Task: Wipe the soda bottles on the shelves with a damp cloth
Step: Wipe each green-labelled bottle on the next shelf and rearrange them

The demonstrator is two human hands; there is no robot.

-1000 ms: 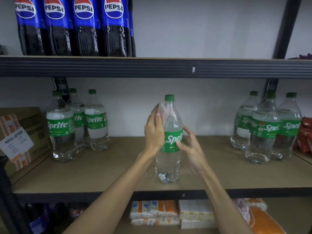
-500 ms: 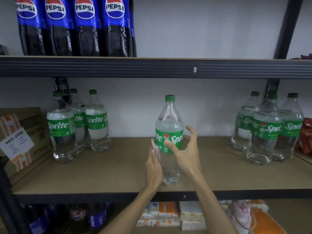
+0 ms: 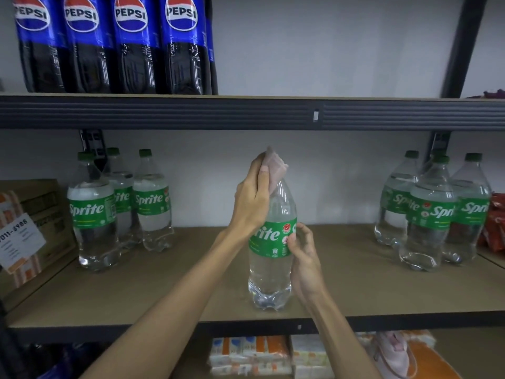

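From the head camera: one Sprite bottle (image 3: 270,269) stands alone near the front edge of the middle shelf (image 3: 164,291), at its centre. It is clear plastic, with clear liquid up into the shoulder. The long axis runs straight up and down, neck to the top, green label facing the camera.

Over to the left hand (image 3: 252,198): it is up at the neck, fingers curled tight round a pale pink cloth (image 3: 274,170) that is bunched over the top of the bottle, and the cap is hidden under it. The right hand (image 3: 304,258) sits lower, at the right side of the label, thumb on the front and fingers bent round the back, holding the bottle.

A left cluster (image 3: 94,212) of three more Sprites stands by the back wall, and a right cluster (image 3: 430,214) of three stands well apart from it, all upright with clear liquid. Above, Pepsi bottles (image 3: 131,45) hold dark liquid. A cardboard box (image 3: 32,214) sits at far left.
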